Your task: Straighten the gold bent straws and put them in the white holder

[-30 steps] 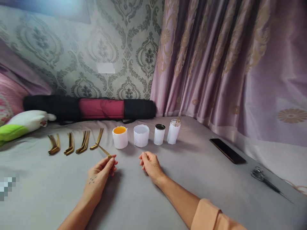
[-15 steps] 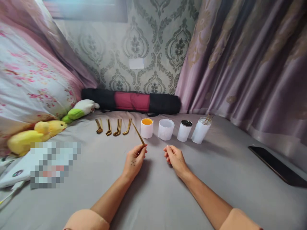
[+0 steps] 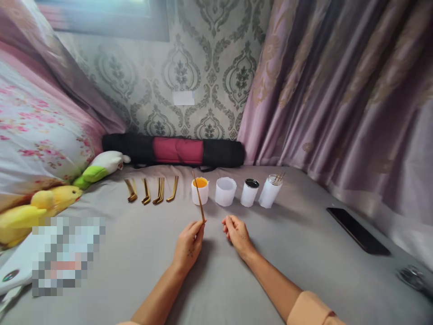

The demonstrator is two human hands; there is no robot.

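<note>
One stick (image 3: 198, 194) pinched in left hand (image 3: 190, 241) now overlaps leftmost cup (image 3: 204, 196); right hand (image 3: 237, 234) curled.

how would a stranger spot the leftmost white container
Find the long black and maroon fabric roll. In front, on grey cloth, stands a row of four round white containers. The leftmost container, behind the thin golden stick in the left hand, alone is orange inside.

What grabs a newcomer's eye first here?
Probably the bright orange inside the leftmost white container, mid-picture. Next, the thin gold stick in the left hand, seen crossing that container. Then the black-and-red roll along the back and the yellow plush at far left.
</note>
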